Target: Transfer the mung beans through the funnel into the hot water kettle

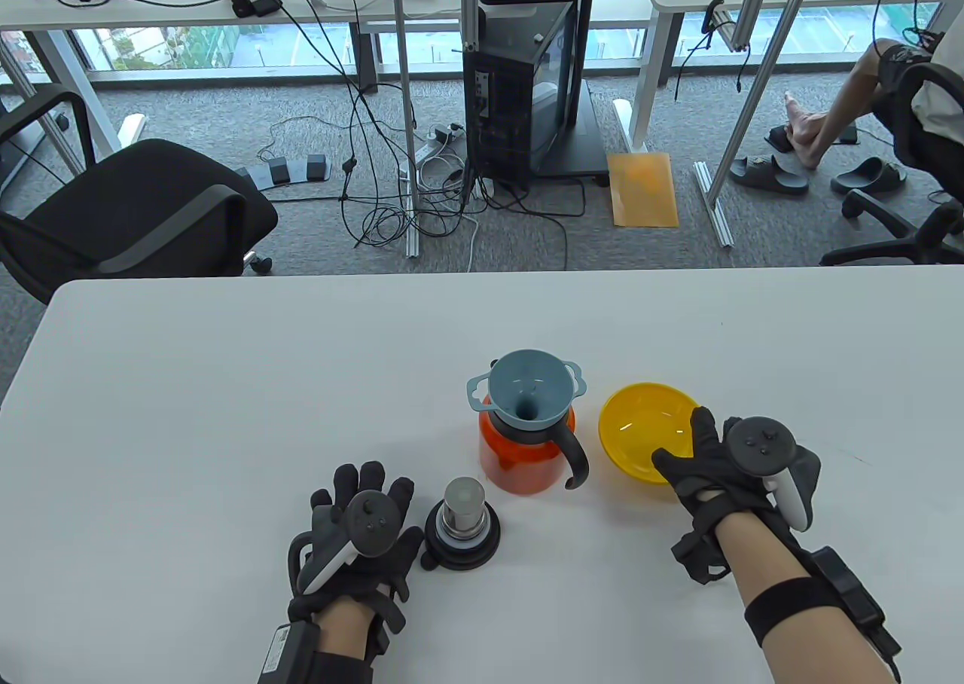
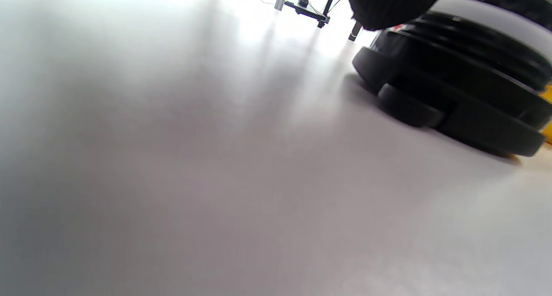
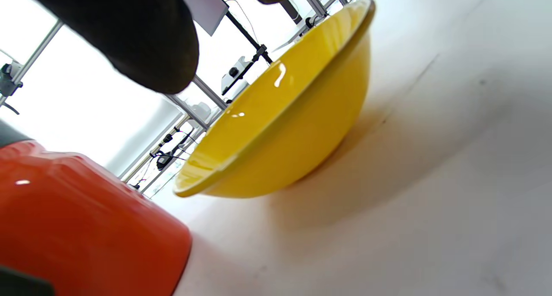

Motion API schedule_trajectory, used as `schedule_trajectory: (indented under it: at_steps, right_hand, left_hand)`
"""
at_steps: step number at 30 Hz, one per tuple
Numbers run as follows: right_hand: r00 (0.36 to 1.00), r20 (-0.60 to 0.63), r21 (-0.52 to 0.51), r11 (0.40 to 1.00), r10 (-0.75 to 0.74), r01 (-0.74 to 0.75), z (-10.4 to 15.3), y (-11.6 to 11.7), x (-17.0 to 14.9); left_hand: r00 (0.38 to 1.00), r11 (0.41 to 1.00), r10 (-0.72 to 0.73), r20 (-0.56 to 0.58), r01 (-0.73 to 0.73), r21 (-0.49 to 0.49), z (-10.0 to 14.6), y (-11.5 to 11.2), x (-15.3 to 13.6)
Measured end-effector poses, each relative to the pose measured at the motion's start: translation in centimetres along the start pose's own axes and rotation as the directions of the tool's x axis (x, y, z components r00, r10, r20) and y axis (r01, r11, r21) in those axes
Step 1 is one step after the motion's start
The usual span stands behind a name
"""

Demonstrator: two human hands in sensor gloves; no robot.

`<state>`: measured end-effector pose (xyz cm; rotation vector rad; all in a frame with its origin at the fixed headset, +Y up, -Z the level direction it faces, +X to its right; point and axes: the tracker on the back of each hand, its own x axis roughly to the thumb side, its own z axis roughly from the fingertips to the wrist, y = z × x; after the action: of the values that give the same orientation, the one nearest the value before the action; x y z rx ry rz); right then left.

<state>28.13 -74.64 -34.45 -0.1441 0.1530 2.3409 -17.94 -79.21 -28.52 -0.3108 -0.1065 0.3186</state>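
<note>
Kettle (image 1: 525, 454): one, orange, my landmark.
Funnel (image 1: 527, 394): one, seated in it.
Bowl (image 1: 644, 432): one, right of it.
Lid (image 1: 462, 527): one, nearer me.
My left hand (image 1: 360, 537): fingers spread flat.
My right hand (image 1: 719, 462): fingers spread, at the bowl's rim.

Beyond the far edge of the white rectangular table (image 1: 226, 352) the floor is covered with grey carpet (image 1: 226, 111). A black office chair with armrests (image 1: 128, 217) stands just behind the table's left corner. Straight behind the table, a black computer tower (image 1: 520, 89) stands on a dark stand, with loose black and white cables (image 1: 392, 187) on the carpet to its left. Further back are white desks and floor-level windows (image 1: 188, 44) with bright daylight.
</note>
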Motion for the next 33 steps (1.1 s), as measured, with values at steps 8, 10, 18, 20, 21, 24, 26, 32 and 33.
schedule_trajectory:
  at_steps: [8,10,18,20,21,24,26,32,33]
  right_hand:
    - [0.979,0.203,-0.002,1.0,0.016,-0.016,0.4,-1.5,6.1]
    - [0.969,0.246,-0.002,1.0,0.019,-0.019,0.5,-1.7,7.6]
    - [0.928,0.373,0.015,1.0,0.013,-0.02,1.0,-0.9,12.1]
    - [0.921,0.388,0.025,0.999,0.015,-0.026,1.0,-0.4,12.8]
    - [0.919,0.393,0.034,0.999,0.015,-0.031,0.9,-0.2,13.1]
    - [0.912,0.41,0.061,0.997,0.022,-0.052,0.9,1.0,13.8]
    - [0.906,0.423,0.074,0.995,0.029,-0.066,1.0,1.7,14.1]
    - [0.872,0.485,0.03,0.995,0.065,-0.091,1.2,3.0,15.0]
    - [0.874,0.482,0.032,0.995,0.066,-0.093,1.2,3.2,15.2]
  left_hand:
    - [1.0,1.0,0.003,0.003,-0.003,0.002,0.0,0.0,0.0]
    - [1.0,1.0,0.004,0.003,-0.004,0.002,0.0,0.0,0.0]
    - [1.0,1.0,0.009,0.005,-0.009,0.004,0.0,0.0,-0.1]
    - [1.0,1.0,0.011,0.005,-0.011,0.005,0.0,0.0,-0.1]
    - [1.0,1.0,0.012,0.005,-0.012,0.005,0.0,0.0,-0.1]
    - [1.0,1.0,0.013,0.005,-0.013,0.003,0.0,0.0,-0.2]
    - [1.0,1.0,0.014,0.006,-0.014,0.003,0.0,0.0,-0.1]
    - [1.0,1.0,0.019,0.006,-0.019,0.006,0.1,0.1,-0.2]
    - [1.0,1.0,0.021,0.006,-0.021,0.008,0.1,0.1,-0.3]
